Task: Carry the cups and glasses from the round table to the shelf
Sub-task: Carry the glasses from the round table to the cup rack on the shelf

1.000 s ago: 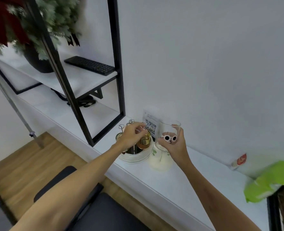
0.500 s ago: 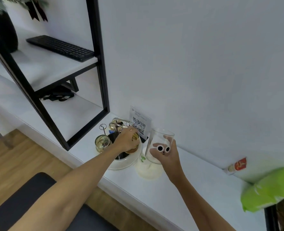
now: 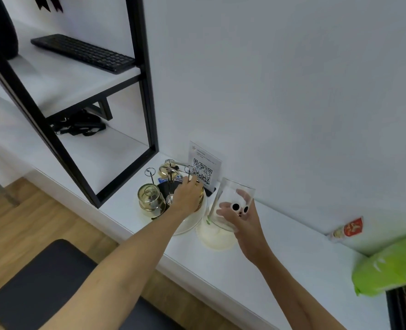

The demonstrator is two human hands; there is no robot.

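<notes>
My left hand [image 3: 187, 196] is closed over a small gold-rimmed glass [image 3: 200, 198] at the wire cup rack [image 3: 171, 171] on the round white tray [image 3: 190, 225]. Most of that glass is hidden under my fingers. Another small glass [image 3: 150, 198] sits upside down on a peg at the rack's left. My right hand [image 3: 243, 221] grips a tall clear glass with cartoon eyes [image 3: 233, 198], tilted slightly, just above a white cup [image 3: 217, 238] standing on the white shelf [image 3: 280, 253].
A QR-code sign [image 3: 204, 167] stands behind the rack against the wall. A black metal frame [image 3: 147, 91] with a keyboard [image 3: 82, 52] is on the left. A green bag [image 3: 392, 265] and a small packet [image 3: 348, 229] lie at the right. Below is a black chair seat [image 3: 42, 282].
My left hand has lowered the gold-rimmed glass into the rack on the tray. My right hand keeps the clear glass over the white cup. My view has swung right and closer.
</notes>
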